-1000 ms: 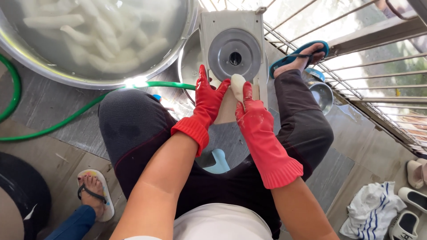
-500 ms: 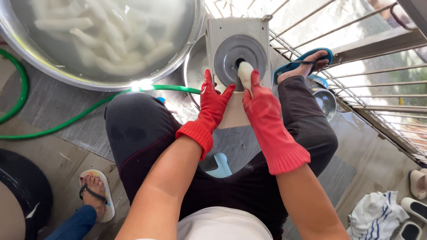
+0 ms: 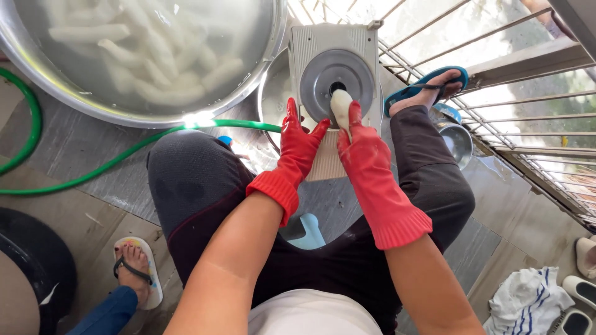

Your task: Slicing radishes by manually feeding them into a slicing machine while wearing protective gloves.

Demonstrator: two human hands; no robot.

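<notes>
Between the seated person's knees stands a pale grey slicing machine with a round metal disc and a dark feed hole at its centre. Right hand, in a red rubber glove, has its grip closed around a white, peeled root piece, whose upper end sits at the feed hole. Left hand, also red-gloved, lies flat with its grip released, fingers spread against the lower face of the machine just beside the right hand. Behind the machine, partly hidden, is a steel basin. At upper left a large steel bowl holds water and many more white peeled pieces. A green hose curves over the tiled floor below that bowl. The person's foot in a blue flip-flop rests near a metal railing, with a small steel bowl just beside it. Another person's foot in a light sandal appears at lower left; a white striped cloth lies at lower right.
</notes>
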